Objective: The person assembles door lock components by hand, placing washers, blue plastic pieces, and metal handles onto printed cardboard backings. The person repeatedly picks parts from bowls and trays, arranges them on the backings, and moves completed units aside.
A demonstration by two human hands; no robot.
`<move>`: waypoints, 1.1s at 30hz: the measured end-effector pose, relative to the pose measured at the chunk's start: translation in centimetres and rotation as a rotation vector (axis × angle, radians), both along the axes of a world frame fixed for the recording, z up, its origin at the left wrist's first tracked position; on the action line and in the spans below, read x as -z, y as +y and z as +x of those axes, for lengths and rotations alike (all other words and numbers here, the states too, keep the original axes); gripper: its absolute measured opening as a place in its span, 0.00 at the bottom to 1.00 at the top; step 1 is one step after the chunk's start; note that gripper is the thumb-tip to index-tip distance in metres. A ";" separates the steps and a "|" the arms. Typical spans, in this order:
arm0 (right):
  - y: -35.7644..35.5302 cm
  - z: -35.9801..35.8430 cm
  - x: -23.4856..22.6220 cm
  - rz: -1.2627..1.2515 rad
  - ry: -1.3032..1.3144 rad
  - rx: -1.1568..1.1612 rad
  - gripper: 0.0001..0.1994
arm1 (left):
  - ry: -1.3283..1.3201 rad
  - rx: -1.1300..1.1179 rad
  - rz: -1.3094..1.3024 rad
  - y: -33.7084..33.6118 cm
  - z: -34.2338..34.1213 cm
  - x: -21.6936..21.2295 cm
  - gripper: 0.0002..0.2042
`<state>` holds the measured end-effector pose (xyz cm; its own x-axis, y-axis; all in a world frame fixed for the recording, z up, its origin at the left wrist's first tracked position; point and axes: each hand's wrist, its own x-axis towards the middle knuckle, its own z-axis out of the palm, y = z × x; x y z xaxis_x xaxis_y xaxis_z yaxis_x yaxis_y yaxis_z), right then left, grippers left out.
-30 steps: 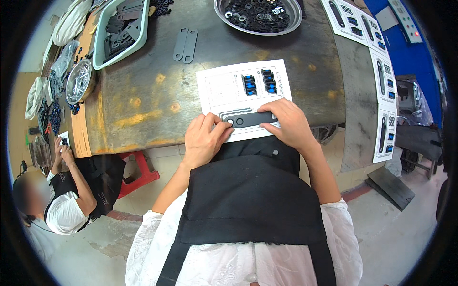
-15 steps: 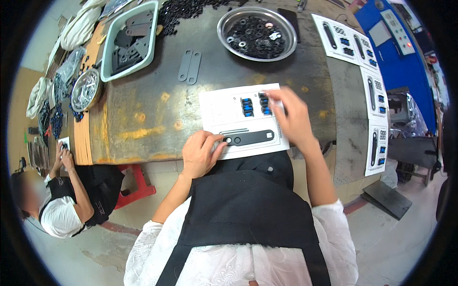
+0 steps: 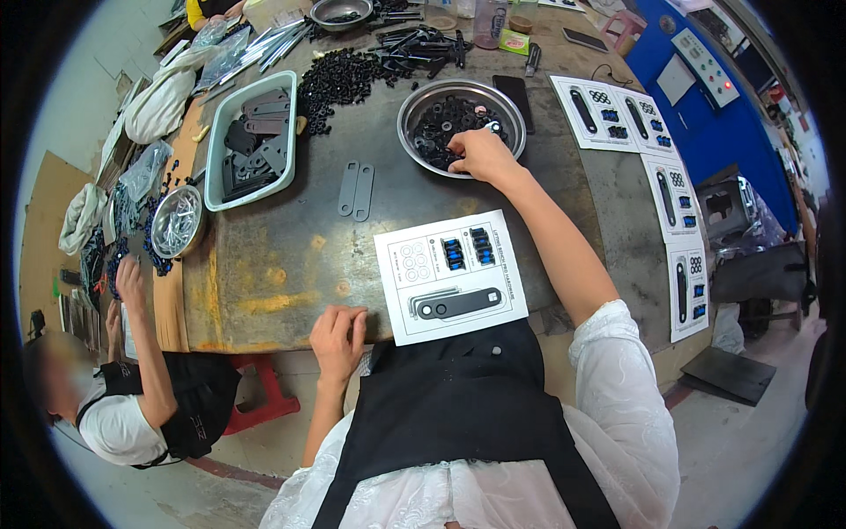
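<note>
My right hand (image 3: 483,153) reaches over the near rim of a round metal bowl (image 3: 407,157). Thumb and fingertips are a little apart, down at the black washers (image 3: 434,123) heaped inside. My left hand (image 3: 338,339) rests at the table's near edge, fingers loosely curled, with nothing visible in it. To its right lies a printed sheet (image 3: 401,304) bearing a flat dark bar (image 3: 458,304) with two round holes, thin hex keys (image 3: 434,294) above it, and two black-and-blue bolt packs (image 3: 453,254) near the top. Pale rings (image 3: 414,262) show on the sheet's left part.
Two grey slotted plates (image 3: 356,189) lie left of the bowl. A pale green bin (image 3: 289,167) holds dark metal plates; black small parts (image 3: 339,84) are heaped beside it. More filled sheets (image 3: 674,198) line the right side. A co-worker (image 3: 132,397) sits at the left.
My right hand has gone from the bolt packs on the sheet up into the washer bowl. My left hand has let go of the bar and drawn back left. The view has shifted.
</note>
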<state>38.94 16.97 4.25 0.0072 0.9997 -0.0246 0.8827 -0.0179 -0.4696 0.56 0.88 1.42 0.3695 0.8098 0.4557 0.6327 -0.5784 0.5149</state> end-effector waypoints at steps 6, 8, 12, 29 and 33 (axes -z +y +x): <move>0.1 2.3 0.2 0.119 0.003 -0.030 0.17 | 0.074 0.059 0.101 1.1 -0.1 -1.8 0.03; -0.3 2.3 -0.1 0.122 -0.080 0.023 0.15 | 0.017 0.075 0.109 1.4 0.5 -2.1 0.04; -1.5 1.6 -1.3 0.186 -0.277 0.124 0.12 | -0.001 0.061 0.107 1.3 1.0 -1.7 0.04; -7.2 -9.3 -4.2 -0.214 0.494 -0.107 0.13 | 0.042 -0.004 0.101 2.2 -2.1 -1.0 0.04; -8.9 -11.5 -2.8 -0.346 0.214 -0.189 0.14 | 0.035 0.020 0.106 2.4 -2.0 -0.7 0.04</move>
<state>27.45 8.12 7.02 -0.2166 0.9155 -0.3391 0.7694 -0.0538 -0.6365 -1.41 3.27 2.17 0.4025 0.7501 0.5247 0.6370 -0.6412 0.4280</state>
